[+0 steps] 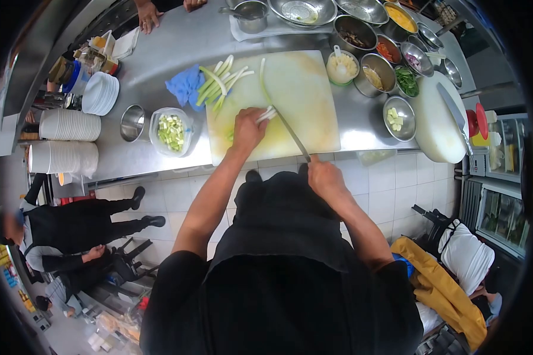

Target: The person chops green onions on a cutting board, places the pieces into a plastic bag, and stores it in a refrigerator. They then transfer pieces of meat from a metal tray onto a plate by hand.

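At a steel counter [148,62], a person's left hand [250,127] held white scallion ends [266,115] over a cutting board [308,100], its grip closed around them, while the right hand [327,179] had its grip wrapped around the handle of a knife [292,134]. The blade's tip was right beside the ends, the blade slanting toward the board's near edge. A long scallion [262,76] ran from beside the fingers toward the far edge. To its left, a bunch of scallions [220,87] lay across the board and a blue cloth [183,89]. A tub [189,127] of chopped scallion and a steel cup [133,122] stood farther left; a bowl [408,130] of pale cubes stood to the right. Another person's hand [150,18] rested on the counter's far left edge
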Demonstrator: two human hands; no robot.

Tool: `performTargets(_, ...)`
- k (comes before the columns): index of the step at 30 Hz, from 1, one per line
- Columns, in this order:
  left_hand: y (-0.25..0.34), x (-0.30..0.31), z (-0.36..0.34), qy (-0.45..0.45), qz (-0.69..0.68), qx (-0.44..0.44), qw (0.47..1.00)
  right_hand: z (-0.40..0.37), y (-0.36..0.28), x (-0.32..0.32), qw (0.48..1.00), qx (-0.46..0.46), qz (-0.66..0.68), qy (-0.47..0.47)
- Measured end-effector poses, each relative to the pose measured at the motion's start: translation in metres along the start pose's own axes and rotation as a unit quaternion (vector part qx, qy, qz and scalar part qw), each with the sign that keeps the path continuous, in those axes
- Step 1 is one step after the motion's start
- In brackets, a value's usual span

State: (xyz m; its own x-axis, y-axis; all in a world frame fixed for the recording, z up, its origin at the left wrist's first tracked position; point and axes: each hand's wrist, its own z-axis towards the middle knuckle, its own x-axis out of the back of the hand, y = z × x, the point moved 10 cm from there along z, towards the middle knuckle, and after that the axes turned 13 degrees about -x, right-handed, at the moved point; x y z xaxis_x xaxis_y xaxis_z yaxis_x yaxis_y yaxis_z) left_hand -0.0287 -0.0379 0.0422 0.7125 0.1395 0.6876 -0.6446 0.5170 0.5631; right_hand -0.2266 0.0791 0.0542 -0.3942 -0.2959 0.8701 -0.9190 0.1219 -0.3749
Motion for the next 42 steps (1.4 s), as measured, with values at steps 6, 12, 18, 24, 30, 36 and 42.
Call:
performTargets(6, 0.001, 0.001, 0.007, -0.026, -0.018, -0.029, 0.999, 0.0, -0.016, 0.013, 1.0, 0.014, 0.011, -0.012)
performTargets(12, -0.009, -0.014, 0.007, -0.058, -0.023, -0.019, 0.998, 0.013, -0.028, 0.013, 0.997, 0.007, -0.04, -0.061)
performTargets(18, -0.008, -0.011, 0.01, -0.03, -0.037, -0.045, 0.998, 0.012, -0.03, 0.019, 0.995, 0.014, -0.043, -0.088)
performTargets(24, -0.008, -0.012, 0.009, -0.04, -0.021, -0.039, 0.998, 0.014, -0.032, 0.021, 0.992, -0.002, -0.065, -0.112)
performTargets(30, -0.008, -0.011, 0.009, -0.045, -0.03, -0.037, 0.998, 0.032, -0.016, -0.032, 0.994, 0.001, -0.042, -0.101)
performTargets(36, -0.006, -0.003, 0.009, -0.051, -0.068, -0.006, 0.996, 0.036, -0.021, -0.013, 0.996, 0.008, -0.065, -0.058)
performTargets(42, -0.012, -0.004, 0.006, -0.087, -0.048, 0.003, 0.995, 0.025, -0.042, 0.007, 0.993, 0.004, -0.056, -0.104)
